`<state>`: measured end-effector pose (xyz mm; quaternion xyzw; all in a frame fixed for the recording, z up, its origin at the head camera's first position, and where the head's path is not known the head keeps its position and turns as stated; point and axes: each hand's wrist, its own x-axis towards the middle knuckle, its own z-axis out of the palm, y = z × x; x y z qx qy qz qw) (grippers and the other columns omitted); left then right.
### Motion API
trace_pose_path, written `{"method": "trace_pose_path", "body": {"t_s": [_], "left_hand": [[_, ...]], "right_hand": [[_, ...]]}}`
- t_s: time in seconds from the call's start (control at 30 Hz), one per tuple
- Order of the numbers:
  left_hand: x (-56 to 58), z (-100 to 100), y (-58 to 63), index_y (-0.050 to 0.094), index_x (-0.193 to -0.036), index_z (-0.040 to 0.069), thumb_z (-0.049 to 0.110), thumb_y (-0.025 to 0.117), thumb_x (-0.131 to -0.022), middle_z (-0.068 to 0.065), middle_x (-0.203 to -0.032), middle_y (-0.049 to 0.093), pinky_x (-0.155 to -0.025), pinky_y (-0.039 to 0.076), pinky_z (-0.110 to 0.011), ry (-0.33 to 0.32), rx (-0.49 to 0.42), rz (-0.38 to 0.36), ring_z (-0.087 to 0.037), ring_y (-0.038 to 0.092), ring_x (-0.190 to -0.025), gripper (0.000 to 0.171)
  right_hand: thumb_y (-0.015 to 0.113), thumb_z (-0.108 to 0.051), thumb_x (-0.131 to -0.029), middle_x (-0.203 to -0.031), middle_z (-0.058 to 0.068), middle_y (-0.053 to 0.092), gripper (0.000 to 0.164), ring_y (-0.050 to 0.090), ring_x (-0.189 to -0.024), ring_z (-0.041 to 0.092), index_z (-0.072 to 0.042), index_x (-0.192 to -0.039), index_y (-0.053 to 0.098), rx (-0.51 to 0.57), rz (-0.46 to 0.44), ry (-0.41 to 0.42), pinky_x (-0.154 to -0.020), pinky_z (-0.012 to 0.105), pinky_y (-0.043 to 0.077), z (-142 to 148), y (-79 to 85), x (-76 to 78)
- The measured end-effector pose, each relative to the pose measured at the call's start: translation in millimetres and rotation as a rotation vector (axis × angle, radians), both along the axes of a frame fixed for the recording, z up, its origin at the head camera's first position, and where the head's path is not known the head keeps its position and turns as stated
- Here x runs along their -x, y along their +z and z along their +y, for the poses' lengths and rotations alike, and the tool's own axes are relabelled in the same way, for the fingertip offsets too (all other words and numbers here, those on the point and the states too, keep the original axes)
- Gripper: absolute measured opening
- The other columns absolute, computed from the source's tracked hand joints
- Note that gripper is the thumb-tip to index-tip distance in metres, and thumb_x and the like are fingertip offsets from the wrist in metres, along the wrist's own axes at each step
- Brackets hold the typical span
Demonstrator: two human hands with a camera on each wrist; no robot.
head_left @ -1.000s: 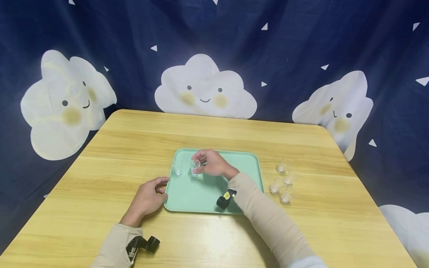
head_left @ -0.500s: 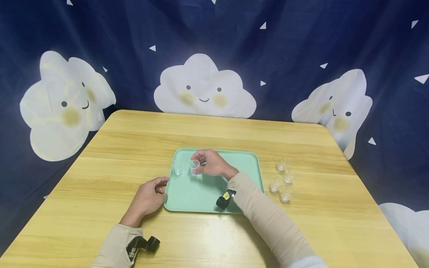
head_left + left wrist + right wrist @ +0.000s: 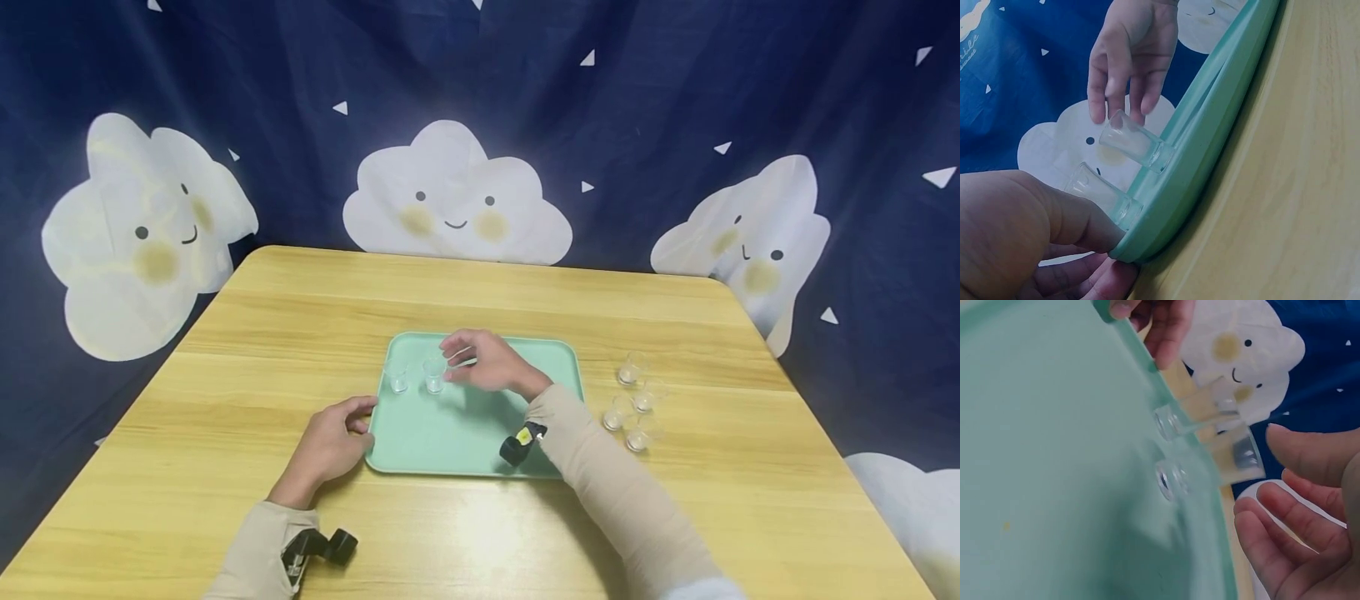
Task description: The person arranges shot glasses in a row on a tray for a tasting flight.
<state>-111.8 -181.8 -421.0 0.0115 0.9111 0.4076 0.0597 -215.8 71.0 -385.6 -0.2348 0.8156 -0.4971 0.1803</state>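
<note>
Two small clear shot glasses stand upright on the light green tray [image 3: 457,437], side by side near its far left corner: the left glass [image 3: 398,380] and the right glass [image 3: 433,380]. My left hand [image 3: 330,440] holds the tray's left edge, its thumb [image 3: 1088,222] at the rim and the other fingers outside it. Just right of the second glass, my right hand [image 3: 491,362] hovers over the tray with fingers loosely spread and holding nothing. A small gap shows between the right hand's fingers [image 3: 1297,515] and the glass in the right wrist view.
Several more clear shot glasses [image 3: 636,437] stand in a cluster on the wooden table [image 3: 480,533], right of the tray. A dark blue curtain [image 3: 480,67] with cloud prints hangs behind the table.
The right hand has let go of the second shot glass and shifted slightly right, away from it. That glass stays standing on the tray. My left hand has kept its place.
</note>
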Motion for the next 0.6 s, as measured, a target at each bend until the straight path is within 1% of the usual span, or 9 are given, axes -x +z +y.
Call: {"method": "trace_pose_path", "body": {"t_s": [0.17, 0.23, 0.43, 0.5, 0.6], "left_hand": [[0.0, 0, 0.9, 0.058, -0.131, 0.001, 0.001, 0.062, -0.080, -0.012, -0.119, 0.064, -0.077, 0.047, -0.036, -0.004, 0.003, 0.006, -0.020, 0.059, -0.092, 0.052], [-0.1, 0, 0.8, 0.058, -0.131, 0.001, 0.001, 0.062, -0.079, -0.012, -0.119, 0.064, -0.077, 0.047, -0.036, -0.004, 0.003, 0.004, -0.020, 0.059, -0.092, 0.052], [-0.2, 0, -0.2, 0.057, -0.131, 0.001, 0.001, 0.062, -0.080, -0.012, -0.119, 0.064, -0.076, 0.047, -0.036, -0.004, -0.002, -0.003, -0.021, 0.059, -0.092, 0.052], [0.0, 0, -0.4, 0.057, -0.131, 0.001, 0.001, 0.061, -0.080, -0.012, -0.119, 0.064, -0.076, 0.047, -0.036, -0.005, -0.005, -0.005, -0.021, 0.059, -0.092, 0.052], [-0.2, 0, -0.7, 0.057, -0.131, 0.001, 0.001, 0.061, -0.080, -0.012, -0.119, 0.064, -0.076, 0.047, -0.036, -0.005, -0.007, -0.004, -0.021, 0.059, -0.092, 0.052]], "right_hand": [[0.064, -0.003, -0.090, -0.122, 0.019, 0.061, 0.034, 0.060, -0.109, 0.026, 0.005, -0.123, 0.059, 0.033, 0.017, -0.025, -0.093, 0.032, 0.047, 18, 7.5, -2.1], [0.061, -0.002, -0.092, -0.122, 0.020, 0.061, 0.032, 0.061, -0.108, 0.026, 0.005, -0.123, 0.059, 0.056, 0.015, -0.047, -0.092, 0.034, 0.047, 27, 11.1, -4.4], [0.050, 0.001, -0.096, -0.124, 0.031, 0.055, 0.032, 0.060, -0.111, 0.034, 0.013, -0.126, 0.052, 0.179, -0.063, -0.099, -0.092, 0.037, 0.049, 57, 21.1, -12.8], [0.048, -0.001, -0.098, -0.126, 0.034, 0.052, 0.033, 0.058, -0.113, 0.037, 0.015, -0.127, 0.050, 0.209, -0.075, -0.112, -0.093, 0.039, 0.048, 68, 24.2, -16.0], [0.045, -0.003, -0.099, -0.125, 0.035, 0.050, 0.033, 0.055, -0.115, 0.041, 0.016, -0.126, 0.048, 0.243, -0.076, -0.133, -0.095, 0.042, 0.046, 87, 28.2, -20.9]]}}
